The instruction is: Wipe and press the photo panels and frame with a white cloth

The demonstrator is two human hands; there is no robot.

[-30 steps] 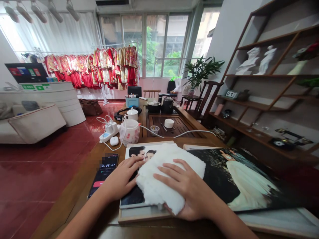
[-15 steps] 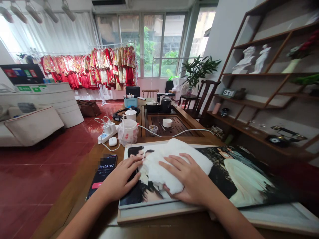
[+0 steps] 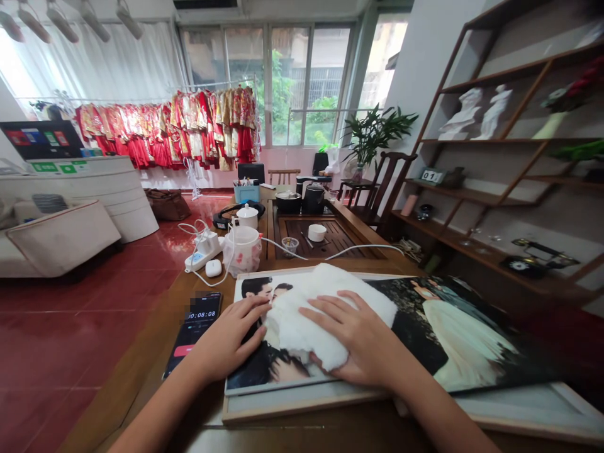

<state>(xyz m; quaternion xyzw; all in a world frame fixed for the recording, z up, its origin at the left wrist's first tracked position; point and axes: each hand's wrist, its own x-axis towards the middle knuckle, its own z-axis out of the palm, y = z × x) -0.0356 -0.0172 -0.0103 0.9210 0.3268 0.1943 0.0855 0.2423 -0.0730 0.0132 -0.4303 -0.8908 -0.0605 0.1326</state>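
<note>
Cloth, fluffy white, right hand gripping; left hand splayed, nine o'clock; uneven pressing is risking skewing rectangular printed photograph.

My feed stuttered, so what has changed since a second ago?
The white cloth has slid forward and rightward, uncovering more of the near part of the left photo; the right hand moved with it. The phone timer went from 8:07 to 8:08. The left hand stayed at the left photo's left side. Nothing was grasped or released.
</note>
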